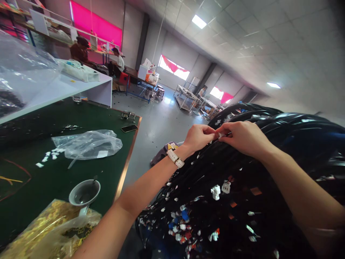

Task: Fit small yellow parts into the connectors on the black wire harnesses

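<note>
We pinch a small white connector (221, 135) between left hand (198, 138) and right hand (242, 138), both closed on it, atop the black wire bundle (283, 144) (more plugs dangle below). We judge it mid-fitting; finishing calls for a steady, aligned push.

Left hand (198, 137) and right hand (244, 137) meet ahead, fingers (213, 131) pinched together.

Small white connector (221, 135) pinched at wire end, just above heaped glossy black wire bundle (293, 138), plug-studded.

Glossy black cable bundle (283, 144), crinkled clear plastic bag (88, 144)
</note>
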Action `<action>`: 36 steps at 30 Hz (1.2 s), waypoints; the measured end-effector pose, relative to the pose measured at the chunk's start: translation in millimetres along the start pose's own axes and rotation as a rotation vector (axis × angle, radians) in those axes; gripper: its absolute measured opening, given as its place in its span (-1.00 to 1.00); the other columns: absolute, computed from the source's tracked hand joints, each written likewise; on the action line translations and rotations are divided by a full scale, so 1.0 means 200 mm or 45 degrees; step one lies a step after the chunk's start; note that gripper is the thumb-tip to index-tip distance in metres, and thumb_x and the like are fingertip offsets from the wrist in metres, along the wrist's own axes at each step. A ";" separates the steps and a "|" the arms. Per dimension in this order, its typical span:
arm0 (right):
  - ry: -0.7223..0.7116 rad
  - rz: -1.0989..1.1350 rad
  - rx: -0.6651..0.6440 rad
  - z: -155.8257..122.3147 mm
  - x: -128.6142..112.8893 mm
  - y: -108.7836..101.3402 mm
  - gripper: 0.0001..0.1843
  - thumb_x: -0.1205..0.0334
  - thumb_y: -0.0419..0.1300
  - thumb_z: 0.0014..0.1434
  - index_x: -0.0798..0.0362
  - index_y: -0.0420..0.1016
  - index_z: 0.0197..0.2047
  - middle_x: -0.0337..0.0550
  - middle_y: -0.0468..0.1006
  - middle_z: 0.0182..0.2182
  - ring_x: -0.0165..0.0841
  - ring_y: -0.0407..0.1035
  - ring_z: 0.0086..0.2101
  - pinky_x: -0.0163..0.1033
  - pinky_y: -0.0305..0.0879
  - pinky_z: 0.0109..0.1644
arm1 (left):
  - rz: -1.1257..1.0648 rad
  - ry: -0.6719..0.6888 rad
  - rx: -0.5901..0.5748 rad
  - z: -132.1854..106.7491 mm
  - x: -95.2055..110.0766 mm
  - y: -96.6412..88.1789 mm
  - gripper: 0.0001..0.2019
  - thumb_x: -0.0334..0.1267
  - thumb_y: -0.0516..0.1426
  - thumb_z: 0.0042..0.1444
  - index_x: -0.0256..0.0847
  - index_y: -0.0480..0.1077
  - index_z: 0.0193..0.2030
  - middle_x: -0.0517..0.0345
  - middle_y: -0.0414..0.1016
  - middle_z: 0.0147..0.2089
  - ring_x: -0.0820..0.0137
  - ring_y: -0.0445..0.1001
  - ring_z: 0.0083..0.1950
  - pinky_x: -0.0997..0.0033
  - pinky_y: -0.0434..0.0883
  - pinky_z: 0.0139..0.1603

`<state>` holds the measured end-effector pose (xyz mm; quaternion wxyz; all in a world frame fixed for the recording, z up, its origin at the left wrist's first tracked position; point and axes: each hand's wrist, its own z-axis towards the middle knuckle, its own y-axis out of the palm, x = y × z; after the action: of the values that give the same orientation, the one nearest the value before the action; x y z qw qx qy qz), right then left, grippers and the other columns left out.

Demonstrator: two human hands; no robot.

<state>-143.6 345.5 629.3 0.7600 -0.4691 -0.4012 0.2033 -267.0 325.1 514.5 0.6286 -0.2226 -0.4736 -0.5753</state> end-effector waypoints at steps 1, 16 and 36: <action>0.000 0.001 0.001 0.00 0.00 0.00 -0.79 0.24 0.19 0.06 -0.10 0.62 -0.25 -0.25 0.67 -0.37 -0.19 0.53 -0.31 -0.18 0.26 -0.31 | 0.005 -0.007 0.005 0.00 0.00 0.00 -0.94 -0.32 0.29 -0.06 -0.26 0.54 -0.44 0.10 0.51 -0.44 0.46 0.39 -0.38 0.41 0.25 -0.35; 0.003 -0.016 -0.004 0.00 -0.01 0.00 -0.77 0.26 0.19 0.06 -0.11 0.62 -0.22 -0.24 0.68 -0.35 -0.17 0.54 -0.29 -0.17 0.26 -0.31 | 0.033 -0.020 0.040 0.00 0.00 0.02 -0.92 -0.33 0.31 -0.07 -0.26 0.51 -0.47 0.08 0.52 -0.41 0.43 0.40 -0.35 0.39 0.27 -0.31; 0.053 0.018 -0.001 -0.02 0.00 0.00 -0.82 0.24 0.22 0.07 -0.11 0.62 -0.25 -0.22 0.65 -0.41 -0.14 0.51 -0.33 -0.16 0.21 -0.32 | -0.642 -0.334 -0.613 0.02 -0.04 -0.03 -0.69 -0.05 0.35 -0.07 -0.26 0.46 -0.39 0.38 0.03 -0.56 0.68 -0.10 -0.64 0.53 -0.24 -0.66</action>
<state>-141.4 343.5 627.9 0.7666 -0.4764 -0.3820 0.1986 -273.9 332.0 507.7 0.3307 -0.3122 -0.4413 -0.7736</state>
